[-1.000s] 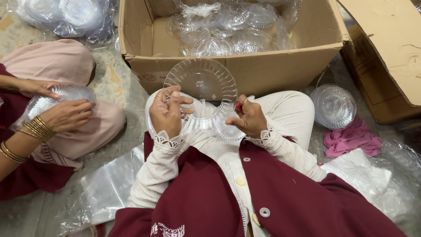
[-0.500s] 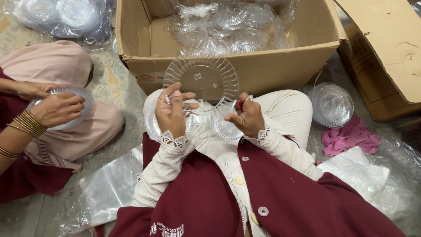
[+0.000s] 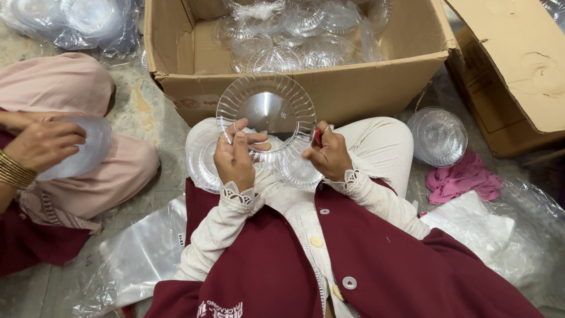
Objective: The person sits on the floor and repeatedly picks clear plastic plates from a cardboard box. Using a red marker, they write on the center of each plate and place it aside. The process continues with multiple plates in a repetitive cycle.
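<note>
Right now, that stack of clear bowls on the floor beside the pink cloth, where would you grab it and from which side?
Take the stack of clear bowls by its rim from straight above, fingers spread across opposite edges. It sits open side up, and the ribbed walls curve in smoothly below, so the rim probably gives the firmest hold. The pink cloth and cardboard flap crowd its sides.
</note>
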`<state>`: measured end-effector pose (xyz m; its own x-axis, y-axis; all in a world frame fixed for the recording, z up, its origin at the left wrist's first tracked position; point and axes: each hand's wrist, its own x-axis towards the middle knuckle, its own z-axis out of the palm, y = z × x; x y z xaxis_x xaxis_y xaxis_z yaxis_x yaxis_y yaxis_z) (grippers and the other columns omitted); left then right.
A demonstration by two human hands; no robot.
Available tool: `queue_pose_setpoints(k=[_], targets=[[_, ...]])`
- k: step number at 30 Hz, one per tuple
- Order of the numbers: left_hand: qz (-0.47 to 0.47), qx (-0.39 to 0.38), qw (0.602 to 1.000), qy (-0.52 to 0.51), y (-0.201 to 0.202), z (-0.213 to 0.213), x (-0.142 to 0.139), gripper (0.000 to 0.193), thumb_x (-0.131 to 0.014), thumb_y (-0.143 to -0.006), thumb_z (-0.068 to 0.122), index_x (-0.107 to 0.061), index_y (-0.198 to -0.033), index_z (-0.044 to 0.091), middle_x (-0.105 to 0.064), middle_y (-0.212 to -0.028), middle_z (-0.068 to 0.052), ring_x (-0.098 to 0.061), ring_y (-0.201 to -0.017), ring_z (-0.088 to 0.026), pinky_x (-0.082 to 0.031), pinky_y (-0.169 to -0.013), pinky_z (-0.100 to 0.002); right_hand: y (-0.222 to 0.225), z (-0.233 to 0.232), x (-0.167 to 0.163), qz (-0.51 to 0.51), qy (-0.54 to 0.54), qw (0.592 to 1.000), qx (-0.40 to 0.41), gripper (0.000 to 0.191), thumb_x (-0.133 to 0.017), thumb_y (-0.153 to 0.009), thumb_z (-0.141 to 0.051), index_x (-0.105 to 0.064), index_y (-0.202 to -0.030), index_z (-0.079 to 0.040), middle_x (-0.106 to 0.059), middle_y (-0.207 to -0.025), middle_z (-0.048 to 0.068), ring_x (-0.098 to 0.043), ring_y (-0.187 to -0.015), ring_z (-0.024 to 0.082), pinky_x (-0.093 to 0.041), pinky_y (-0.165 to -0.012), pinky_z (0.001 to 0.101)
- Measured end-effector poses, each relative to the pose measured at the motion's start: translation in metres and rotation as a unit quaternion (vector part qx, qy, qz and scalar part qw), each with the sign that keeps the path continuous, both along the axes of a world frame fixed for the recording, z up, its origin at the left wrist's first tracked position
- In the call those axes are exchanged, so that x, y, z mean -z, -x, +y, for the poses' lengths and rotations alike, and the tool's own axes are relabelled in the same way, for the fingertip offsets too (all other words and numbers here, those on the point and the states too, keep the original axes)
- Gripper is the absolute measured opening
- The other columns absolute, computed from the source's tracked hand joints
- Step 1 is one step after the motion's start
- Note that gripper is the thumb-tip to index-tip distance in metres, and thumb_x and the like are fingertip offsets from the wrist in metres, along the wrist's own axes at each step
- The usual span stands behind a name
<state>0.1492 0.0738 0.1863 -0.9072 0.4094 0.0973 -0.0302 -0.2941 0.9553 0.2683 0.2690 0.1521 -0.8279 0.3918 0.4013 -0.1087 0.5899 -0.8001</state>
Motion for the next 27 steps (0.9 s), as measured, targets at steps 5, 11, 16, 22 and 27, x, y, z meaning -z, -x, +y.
queue_pose_setpoints(k=[5, 11, 16, 22, 27], targets=[[0.013, -0.006, 0.999, -0.031, -0.003, 0.004, 0.003, 0.034, -0.044, -0.11, 0.016, -0.05, -0.136, -0.005, -0.075, -0.099, -0.018, -0.074, -0.079, -0.017, -0.061, -0.067, -0.027, 0.001, -0.006, -0.002, -0.005, -0.023, 0.999, 0.025, 0.077, -0.07, -0.074, -0.075, -0.045, -0.091, -0.004, -0.04, -0.06, 0.002, -0.037, -0.055, 0.012, -0.037, -0.049, 0.0303], [0.029, -0.006, 0.998, -0.047, -0.007, 0.005, -0.002, 0.036, -0.042, -0.11, 0.016, -0.047, -0.137, -0.006, -0.073, -0.101, -0.018, -0.074, -0.083, -0.018, -0.065, -0.069, -0.032, 0.003, -0.013, 0.001, 0.013, -0.051, 0.998, 0.038, 0.075, -0.066, -0.081, -0.076, -0.045, -0.091, -0.004, -0.042, -0.058, 0.002, -0.042, -0.052, 0.013, -0.041, -0.05, 0.0296], [0.037, -0.029, 0.997, -0.058, -0.016, 0.012, -0.003, 0.039, -0.04, -0.111, 0.018, -0.043, -0.141, -0.006, -0.071, -0.107, -0.018, -0.072, -0.089, -0.017, -0.065, -0.073, -0.032, 0.007, -0.021, 0.008, -0.004, -0.018, 0.999, 0.052, 0.072, -0.062, -0.089, -0.075, -0.051, -0.098, -0.004, -0.048, -0.06, 0.002, -0.05, -0.052, 0.013, -0.044, -0.052, 0.0308], [0.022, -0.018, 0.995, -0.097, -0.011, 0.015, 0.002, 0.038, -0.041, -0.111, 0.016, -0.042, -0.142, -0.006, -0.07, -0.108, -0.019, -0.071, -0.09, -0.019, -0.064, -0.077, -0.032, 0.0, -0.019, 0.024, 0.045, -0.167, 0.983, -0.067, 0.07, -0.078, -0.079, -0.067, -0.055, -0.101, -0.004, -0.061, -0.078, 0.009, -0.059, -0.069, 0.018, -0.05, -0.063, 0.0305], [0.009, 0.017, 0.999, -0.035, 0.005, -0.004, -0.001, 0.035, -0.043, -0.107, 0.013, -0.049, -0.135, -0.007, -0.075, -0.098, -0.02, -0.074, -0.08, -0.021, -0.063, -0.068, -0.032, -0.005, 0.009, 0.017, 0.076, 0.057, 0.992, -0.085, 0.071, -0.083, -0.073, -0.068, -0.047, -0.091, -0.009, -0.048, -0.075, -0.001, -0.043, -0.064, 0.009, -0.038, -0.058, 0.0268]])
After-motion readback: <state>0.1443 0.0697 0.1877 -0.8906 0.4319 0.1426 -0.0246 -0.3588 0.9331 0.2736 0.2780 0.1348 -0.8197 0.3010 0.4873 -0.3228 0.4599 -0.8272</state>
